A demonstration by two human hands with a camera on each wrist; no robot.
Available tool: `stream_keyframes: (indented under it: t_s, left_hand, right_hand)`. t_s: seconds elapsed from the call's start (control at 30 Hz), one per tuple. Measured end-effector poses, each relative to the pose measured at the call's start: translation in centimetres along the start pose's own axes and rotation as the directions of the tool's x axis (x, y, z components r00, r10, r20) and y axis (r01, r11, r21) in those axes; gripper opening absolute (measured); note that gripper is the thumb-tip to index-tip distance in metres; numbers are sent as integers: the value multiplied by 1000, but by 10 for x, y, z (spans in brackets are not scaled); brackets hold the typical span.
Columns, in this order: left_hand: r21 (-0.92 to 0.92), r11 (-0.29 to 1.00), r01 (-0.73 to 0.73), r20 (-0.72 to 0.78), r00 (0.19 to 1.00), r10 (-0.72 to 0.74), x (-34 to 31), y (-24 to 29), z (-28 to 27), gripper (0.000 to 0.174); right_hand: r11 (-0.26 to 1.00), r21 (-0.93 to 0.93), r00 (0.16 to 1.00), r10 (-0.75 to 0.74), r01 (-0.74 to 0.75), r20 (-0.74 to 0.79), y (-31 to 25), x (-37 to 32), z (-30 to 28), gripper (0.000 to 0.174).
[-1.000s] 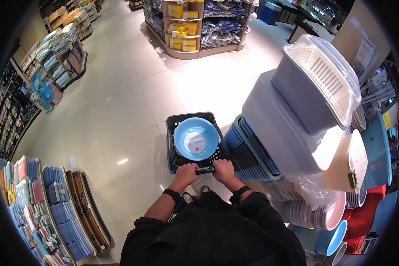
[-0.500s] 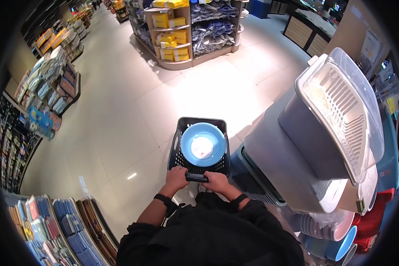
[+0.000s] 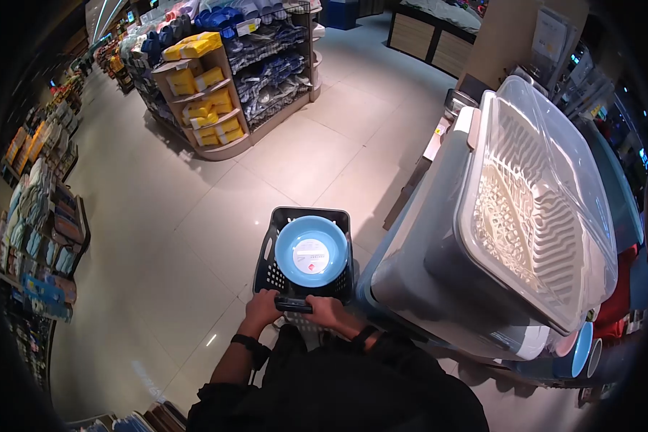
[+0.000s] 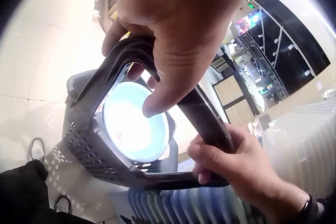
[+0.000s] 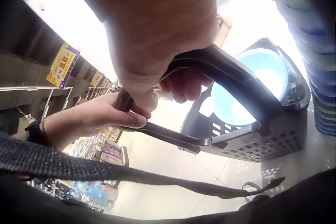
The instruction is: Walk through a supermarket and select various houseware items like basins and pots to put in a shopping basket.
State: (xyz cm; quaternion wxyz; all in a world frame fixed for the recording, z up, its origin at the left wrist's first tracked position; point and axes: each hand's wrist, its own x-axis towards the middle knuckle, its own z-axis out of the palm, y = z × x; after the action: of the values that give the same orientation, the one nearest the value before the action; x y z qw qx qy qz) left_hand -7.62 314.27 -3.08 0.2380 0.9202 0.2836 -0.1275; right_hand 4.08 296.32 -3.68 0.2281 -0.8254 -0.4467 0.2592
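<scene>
Basin (image 3: 312,229), round, light blue, white label (image 3: 311,256) inside, sits near the far edge of a black perforated basket (image 3: 266,269), just beyond left grip (image 3: 263,309) and right grip (image 3: 326,312), both clamped around the handle (image 3: 293,305).

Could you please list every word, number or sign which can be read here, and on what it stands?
"8.8": on the yellow-and-purple sign in the right wrist view; its smaller characters are too blurred.
Too small to read: the round white label inside the blue basin.
Too blurred: the lit screen in the left wrist view.
</scene>
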Motion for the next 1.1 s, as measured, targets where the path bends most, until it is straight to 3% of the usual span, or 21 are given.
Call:
stream_keyframes:
  t_s: [0.2, 0.27, 0.4, 0.53, 0.67, 0.87, 0.97, 1.1]
  left_hand:
    - [22, 994, -106, 42, 994, 105, 74, -1, -21, 34]
    - [24, 988, -154, 54, 987, 152, 100, -2, -30, 33]
    - [9, 963, -269, 83, 960, 267, 142, 7, -42, 29]
    - [18, 938, -347, 92, 935, 344, 180, 14, -46, 29]
    - [17, 919, -395, 60, 918, 393, 209, 23, -50, 31]
    - [52, 922, -383, 135, 918, 373, 257, 48, -65, 38]
    - [77, 917, -391, 127, 916, 380, 286, 60, -69, 35]
    - [105, 911, -398, 140, 913, 383, 335, 87, -76, 32]
  right_hand:
    - [986, -87, 987, 135, -143, -86, 7, 50, -14, 27]
    - [965, -208, 961, 102, -158, -256, 14, 64, -12, 26]
    - [911, -205, 911, 294, -359, -289, 17, 91, -27, 20]
    - [877, -180, 860, 364, -446, -357, 20, 110, -42, 21]
    - [869, -149, 838, 390, -472, -383, 32, 129, -58, 19]
    - [858, -118, 805, 409, -499, -431, 58, 159, -82, 18]
    - [885, -117, 796, 337, -450, -503, 78, 178, -93, 24]
    - [873, -77, 774, 382, -481, -505, 109, 206, -117, 26]
